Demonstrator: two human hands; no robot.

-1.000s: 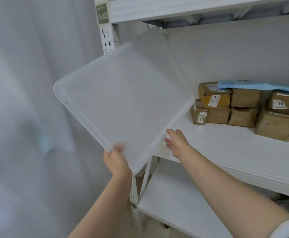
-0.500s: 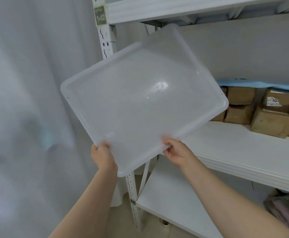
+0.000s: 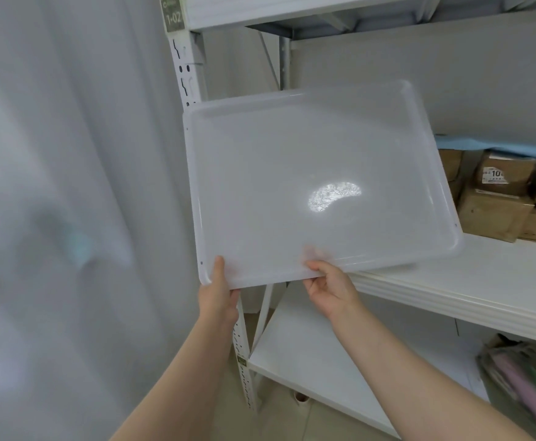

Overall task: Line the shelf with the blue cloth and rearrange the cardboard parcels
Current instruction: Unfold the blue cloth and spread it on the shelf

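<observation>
Two bare hands hold up a translucent white plastic tray (image 3: 292,160), its face tilted toward the camera. The left hand (image 3: 217,294) grips the tray's lower left corner, thumb on its face. The right hand (image 3: 330,288) pinches the tray's lower edge near the middle, fingers faintly visible through the plastic. Right of the tray and partly hidden by it, cardboard parcels (image 3: 496,205) sit stacked on a white shelf (image 3: 483,281), with the blue cloth (image 3: 483,144) lying on top of them.

Middle shelf (image 3: 489,281) access: partly blocked.
Translucent tray (image 3: 308,173), held tilted, screens the shelf's left opening; cardboard parcels (image 3: 496,214) under the blue cloth (image 3: 483,146) fill the right rear. Bare shelf board before them is open; a post (image 3: 187,68) bounds the left.
</observation>
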